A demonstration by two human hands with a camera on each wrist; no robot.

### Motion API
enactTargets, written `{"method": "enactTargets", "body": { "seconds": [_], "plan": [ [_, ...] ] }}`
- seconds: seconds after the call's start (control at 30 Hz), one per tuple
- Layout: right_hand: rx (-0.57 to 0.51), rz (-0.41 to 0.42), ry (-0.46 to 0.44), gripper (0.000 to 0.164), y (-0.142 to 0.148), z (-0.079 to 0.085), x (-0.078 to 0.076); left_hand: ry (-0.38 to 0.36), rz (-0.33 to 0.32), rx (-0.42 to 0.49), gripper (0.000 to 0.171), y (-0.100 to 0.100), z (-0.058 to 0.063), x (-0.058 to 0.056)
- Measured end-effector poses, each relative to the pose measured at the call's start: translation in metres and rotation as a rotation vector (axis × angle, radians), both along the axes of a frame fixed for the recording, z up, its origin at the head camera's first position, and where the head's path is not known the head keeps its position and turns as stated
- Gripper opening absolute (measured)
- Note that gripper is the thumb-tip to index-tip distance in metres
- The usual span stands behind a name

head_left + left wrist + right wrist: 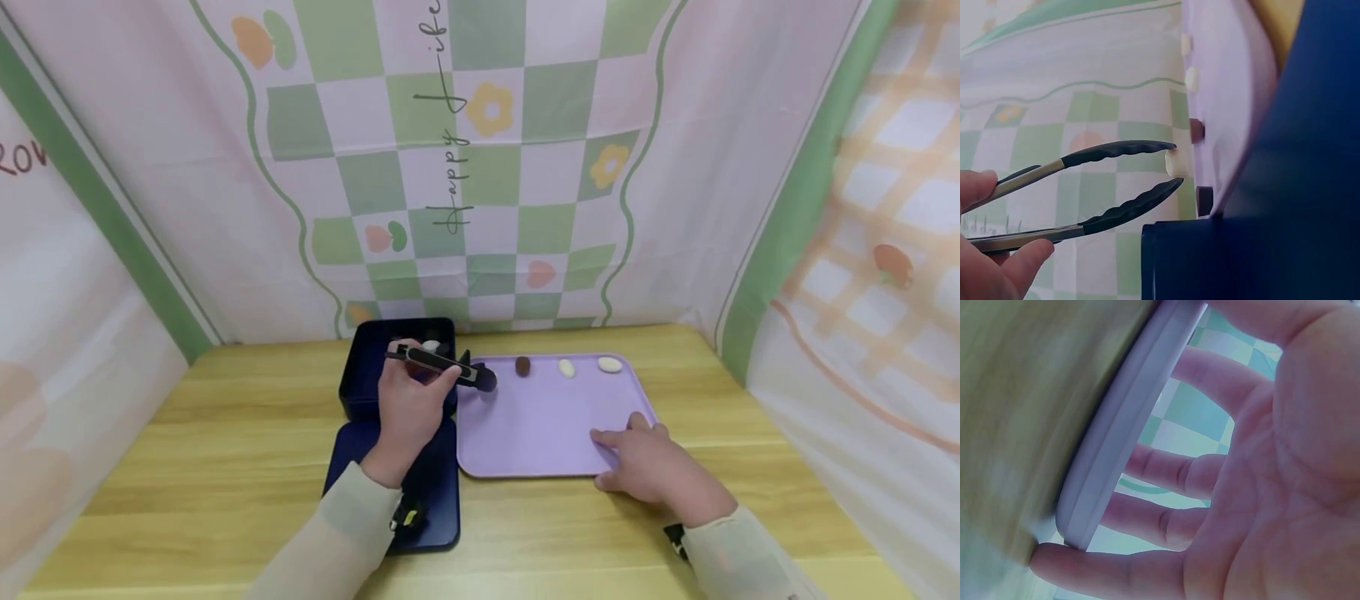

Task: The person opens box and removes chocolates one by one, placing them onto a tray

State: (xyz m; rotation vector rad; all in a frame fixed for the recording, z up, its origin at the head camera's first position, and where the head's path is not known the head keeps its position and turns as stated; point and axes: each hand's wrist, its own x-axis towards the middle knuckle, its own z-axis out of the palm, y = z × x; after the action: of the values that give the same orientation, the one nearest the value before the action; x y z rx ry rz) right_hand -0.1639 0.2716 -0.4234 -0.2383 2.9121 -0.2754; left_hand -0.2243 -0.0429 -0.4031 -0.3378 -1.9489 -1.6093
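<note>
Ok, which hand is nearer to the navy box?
Left. The left hand, gripping the black tongs, is at the navy box's near side; the right hand is well off to its right, at the lilac tray's near right corner.

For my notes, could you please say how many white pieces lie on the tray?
2: one white piece by the far right corner of the tray, another left of it. A third, between the tips of the tongs, seems held. The right hand may hide others.

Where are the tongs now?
In the head view, left of centre: the left hand holds the tongs over the blue box, pointing at the upper-left corner of the purple tray.
</note>
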Motion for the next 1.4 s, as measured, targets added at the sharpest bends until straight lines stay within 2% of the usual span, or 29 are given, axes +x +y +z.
{"method": "enactTargets", "body": {
  "seconds": [0.23, 0.5, 0.9, 1.03, 1.1, 1.13, 1.27, 1.4],
  "plan": [
    [0.000, 0.001, 0.003, 0.069, 0.000, 0.002, -0.001, 0.043, 0.013, -0.136, 0.050, 0.009, -0.003, 0.004],
    [0.006, -0.001, -0.002, 0.069, 0.001, 0.003, -0.003, 0.075, 0.040, -0.230, 0.049, 0.013, -0.006, 0.003],
    [-0.002, -0.010, -0.008, 0.069, 0.001, 0.003, -0.003, 0.092, 0.051, -0.204, 0.054, 0.012, -0.006, 0.003],
    [-0.001, -0.005, -0.003, 0.070, 0.001, 0.003, -0.002, 0.084, 0.046, -0.154, 0.052, 0.009, -0.004, 0.002],
    [-0.001, -0.004, -0.004, 0.070, 0.000, 0.003, -0.002, 0.066, 0.028, -0.077, 0.051, 0.006, 0.001, 0.001],
    [-0.001, -0.005, -0.009, 0.069, 0.000, 0.003, -0.002, 0.056, 0.034, -0.037, 0.051, 0.004, 0.006, 0.003],
    [0.002, -0.012, -0.027, 0.069, -0.001, 0.004, -0.002, 0.027, 0.069, 0.118, 0.050, -0.015, 0.020, -0.004],
    [0.007, -0.014, -0.026, 0.069, -0.001, 0.003, -0.001, -0.003, 0.128, 0.244, 0.051, -0.040, 0.026, -0.016]
  ]
}}
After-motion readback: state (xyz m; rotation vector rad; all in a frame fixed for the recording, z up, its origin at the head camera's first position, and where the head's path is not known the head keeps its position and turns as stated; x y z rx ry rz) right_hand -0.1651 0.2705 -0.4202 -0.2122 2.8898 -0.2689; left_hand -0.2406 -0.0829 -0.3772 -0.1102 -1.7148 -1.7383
